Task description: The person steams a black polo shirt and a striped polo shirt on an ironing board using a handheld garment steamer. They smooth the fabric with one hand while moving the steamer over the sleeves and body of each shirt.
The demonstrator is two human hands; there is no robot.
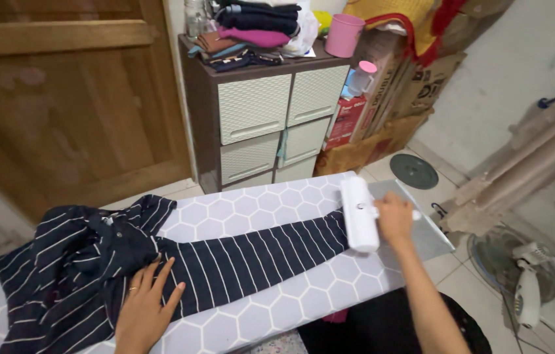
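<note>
With the navy white-striped garment [159, 262] pinned at lower left by the flat, open-fingered left hand [146, 308], its sleeve could be bunched (only the far cuff is free) if the white cylindrical lint roller [359, 214], gripped by the right hand [394, 219] right of centre, is dragged towards that pinning palm across the hexagon-patterned ironing board [277, 308].

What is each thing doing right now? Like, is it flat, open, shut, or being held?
Striped shirt: bunched at the body, one sleeve laid out flat.
White roller: resting on the sleeve's cuff end, gripped by its handle.
Right hand: closed around the roller's handle.
Left hand: flat, fingers spread, pressing the shirt.
Ironing board: set up, cover on.
Drawers: all shut.
Floor fan: cannot tell if running.
</note>
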